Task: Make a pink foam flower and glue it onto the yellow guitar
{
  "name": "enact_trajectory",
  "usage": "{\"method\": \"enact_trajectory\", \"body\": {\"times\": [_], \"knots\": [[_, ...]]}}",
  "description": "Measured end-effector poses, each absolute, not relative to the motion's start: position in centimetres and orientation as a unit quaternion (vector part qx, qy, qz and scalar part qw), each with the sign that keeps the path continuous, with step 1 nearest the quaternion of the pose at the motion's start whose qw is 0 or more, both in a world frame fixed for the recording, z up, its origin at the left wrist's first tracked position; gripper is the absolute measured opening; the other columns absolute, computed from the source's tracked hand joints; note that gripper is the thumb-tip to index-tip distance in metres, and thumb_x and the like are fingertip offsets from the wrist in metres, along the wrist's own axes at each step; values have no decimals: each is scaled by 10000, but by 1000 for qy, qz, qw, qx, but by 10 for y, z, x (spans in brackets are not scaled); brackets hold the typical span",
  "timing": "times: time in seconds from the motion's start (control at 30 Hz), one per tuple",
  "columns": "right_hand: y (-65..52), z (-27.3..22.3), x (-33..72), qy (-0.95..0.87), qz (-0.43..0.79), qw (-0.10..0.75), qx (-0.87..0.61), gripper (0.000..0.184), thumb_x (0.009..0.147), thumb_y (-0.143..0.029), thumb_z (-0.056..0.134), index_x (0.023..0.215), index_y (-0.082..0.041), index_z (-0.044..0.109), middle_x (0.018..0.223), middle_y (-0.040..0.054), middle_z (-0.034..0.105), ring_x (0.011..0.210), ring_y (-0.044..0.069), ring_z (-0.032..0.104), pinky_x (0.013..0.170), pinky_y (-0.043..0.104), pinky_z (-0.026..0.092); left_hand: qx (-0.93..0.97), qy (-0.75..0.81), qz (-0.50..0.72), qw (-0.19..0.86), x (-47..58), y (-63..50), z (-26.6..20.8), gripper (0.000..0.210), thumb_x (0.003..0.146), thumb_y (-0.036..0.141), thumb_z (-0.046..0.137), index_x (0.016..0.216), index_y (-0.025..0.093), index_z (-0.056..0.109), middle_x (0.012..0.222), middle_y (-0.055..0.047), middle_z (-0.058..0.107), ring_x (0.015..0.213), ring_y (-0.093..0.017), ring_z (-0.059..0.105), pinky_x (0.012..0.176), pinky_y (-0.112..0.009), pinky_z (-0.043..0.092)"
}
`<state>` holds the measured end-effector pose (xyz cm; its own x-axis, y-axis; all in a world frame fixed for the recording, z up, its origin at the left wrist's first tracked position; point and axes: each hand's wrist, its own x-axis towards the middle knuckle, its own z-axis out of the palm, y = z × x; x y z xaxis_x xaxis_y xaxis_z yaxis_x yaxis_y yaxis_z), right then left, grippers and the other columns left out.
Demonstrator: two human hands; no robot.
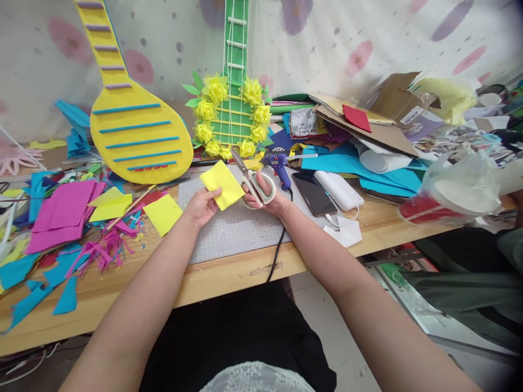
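My left hand (201,206) pinches a yellow square of felt (223,184) by its lower left corner, holding it just above a grey cutting mat (232,231). My right hand (267,195) grips white-handled scissors (250,177) with the blades pointing up and to the left, right beside the square's right edge. The blades look nearly closed. Both hands hover over the middle of the wooden table (229,277).
A second yellow square (162,213) lies left of the mat among pink, blue and yellow felt scraps (61,218). A blue glue gun (280,166), a phone (314,194) and a white power bank (338,190) lie to the right. Felt guitars (139,130) lean behind; a plastic bag (457,188) sits far right.
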<state>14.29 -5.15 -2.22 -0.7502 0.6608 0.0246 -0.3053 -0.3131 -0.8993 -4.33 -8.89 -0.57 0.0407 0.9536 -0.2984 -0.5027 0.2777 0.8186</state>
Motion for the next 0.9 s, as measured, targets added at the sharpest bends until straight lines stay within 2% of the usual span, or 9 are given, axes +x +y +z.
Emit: {"method": "enact_trajectory", "body": {"times": [0.1,0.17,0.23,0.33,0.53,0.63,0.73,0.8,0.9], "knots": [[-53,-15,145,-546,701,376,-265,462,787,-632,509,746,-174,460,558,-32,507,431,65,446,415,195,330,312,494,459,669,-57,-81,5,299,656,57,606,946,108,659,928,-126,720,887,-249,684,841,-370,540],[-54,-9,146,-582,627,394,-337,428,749,-585,586,733,-173,474,584,-15,535,483,80,473,454,215,349,374,535,377,657,-66,-75,15,320,584,73,653,900,124,665,890,-117,721,846,-262,686,792,-383,545],[-54,-2,145,-615,572,392,-375,403,706,-541,647,735,-174,481,597,-18,530,525,89,474,484,226,353,440,551,292,646,-71,-68,27,336,537,92,678,870,140,672,889,-110,721,818,-259,685,750,-356,542],[-54,5,139,-653,552,368,-366,392,632,-456,721,748,-182,466,654,-33,508,585,91,468,524,231,359,510,552,172,637,-71,-61,43,318,532,95,655,840,166,680,875,-97,718,772,-247,679,669,-312,527],[-52,8,127,-669,560,318,-372,412,541,-355,739,761,-187,435,690,-56,441,585,77,411,511,228,320,616,592,46,518,-55,-55,58,213,501,35,680,679,153,674,633,-57,650,588,-224,621,542,-261,443],[-51,9,126,-661,566,322,-374,391,532,-340,723,749,-181,439,686,-55,438,595,78,410,519,227,312,624,625,56,465,-50,-51,59,216,484,5,687,631,162,673,576,-35,624,548,-201,583,539,-248,419],[-51,9,127,-644,557,356,-385,385,522,-342,723,738,-178,450,674,-55,442,595,77,404,522,227,303,626,613,90,474,-56,-51,59,251,499,18,702,701,169,697,650,-46,660,615,-207,607,557,-237,435],[-50,8,126,-605,551,409,-403,395,511,-344,732,734,-179,450,662,-58,443,590,77,406,526,230,306,607,580,135,526,-65,-53,56,290,544,52,711,808,171,708,755,-69,692,699,-215,643,592,-236,469],[-48,5,120,-503,559,510,-417,434,487,-336,753,729,-187,426,639,-69,430,572,72,414,529,232,320,498,499,289,648,-80,-61,42,343,646,107,681,983,171,680,939,-119,708,830,-233,675,693,-292,527]]}}
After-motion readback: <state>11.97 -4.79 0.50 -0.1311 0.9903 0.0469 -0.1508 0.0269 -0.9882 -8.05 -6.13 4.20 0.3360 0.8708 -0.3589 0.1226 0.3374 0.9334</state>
